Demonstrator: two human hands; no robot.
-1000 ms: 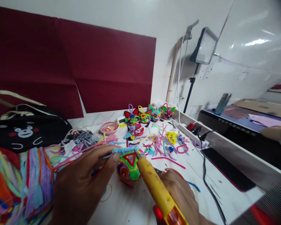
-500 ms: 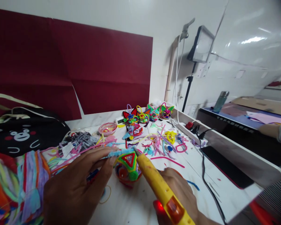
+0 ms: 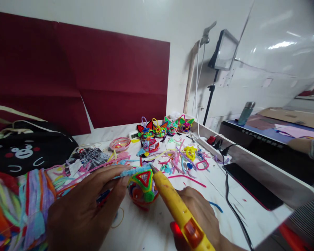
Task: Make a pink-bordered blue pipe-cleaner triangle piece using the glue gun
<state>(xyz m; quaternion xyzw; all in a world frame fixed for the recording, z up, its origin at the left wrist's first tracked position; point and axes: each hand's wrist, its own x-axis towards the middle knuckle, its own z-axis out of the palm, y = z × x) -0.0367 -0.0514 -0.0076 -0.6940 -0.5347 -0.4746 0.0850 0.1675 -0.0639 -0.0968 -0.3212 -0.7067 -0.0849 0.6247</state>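
Between the thumb and fingers of my left hand (image 3: 86,205) is a light blue pipe cleaner piece (image 3: 136,170), pinched at its left end. My right hand (image 3: 199,212) is wrapped round a yellow hot glue gun (image 3: 180,212), whose lit switch glows orange-red. The gun's dark nozzle meets or nearly meets the right end of the blue piece. Just below sits a round pipe cleaner animal head (image 3: 143,190) with a red and green triangle and a green round nose. Whether my left fingers also touch that head cannot be made out.
Several finished pipe cleaner heads (image 3: 161,129) stand at the back. Loose pipe cleaner scraps (image 3: 183,158) cover the middle. Pipe cleaner bundles (image 3: 34,205) and a black bag (image 3: 28,150) lie left. At right are a phone (image 3: 251,186), a black cable (image 3: 227,195) and another person's arm (image 3: 300,145).
Almost nothing differs. Both hands keep their grips, and the glue gun's tip stays at the end of the blue piece; the view shifts very slightly.
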